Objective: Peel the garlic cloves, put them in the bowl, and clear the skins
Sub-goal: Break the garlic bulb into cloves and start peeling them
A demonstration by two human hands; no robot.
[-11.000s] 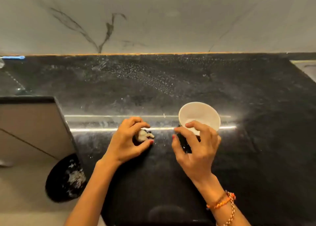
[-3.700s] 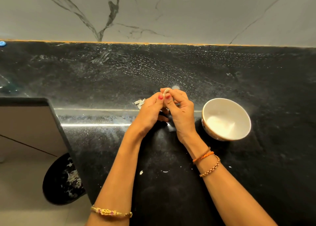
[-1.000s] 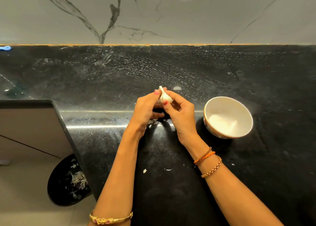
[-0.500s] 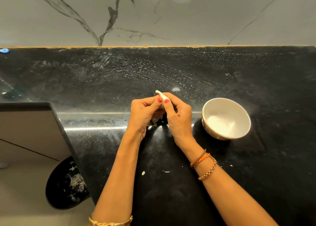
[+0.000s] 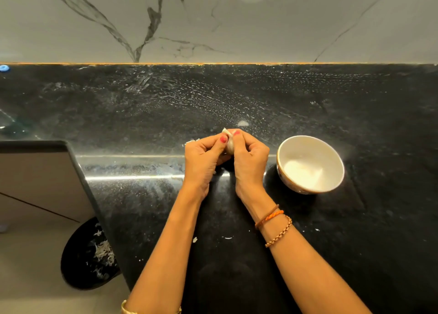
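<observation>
**Meanwhile, both hands are pinching one garlic clove above the counter**

Both hands are meeting over the middle of the black stone counter (image 5: 308, 105). The left hand (image 5: 203, 159) is curling its fingers inward, its thumb pressing against the left side of the garlic clove (image 5: 229, 143). The right hand (image 5: 248, 159) is mirroring it, thumb pressing on the clove's right side, the other fingers folding underneath out of sight. The clove is sitting squeezed between the two thumb tips, its pale pointed end sticking up just past the red-painted nails; most of its body is hiding behind the thumbs. Whether skin is clinging to it is hard to tell.

A white bowl (image 5: 310, 164) is standing on the counter just beside the right hand, apart from it, showing a bare interior. A few small white skin flakes (image 5: 228, 238) are lying on the counter between the forearms, nearer the person. Down to the left, beyond the counter's edge, a black bin (image 5: 90, 254) is holding pale scraps. Bracelets (image 5: 275, 223) are circling the right wrist.
</observation>
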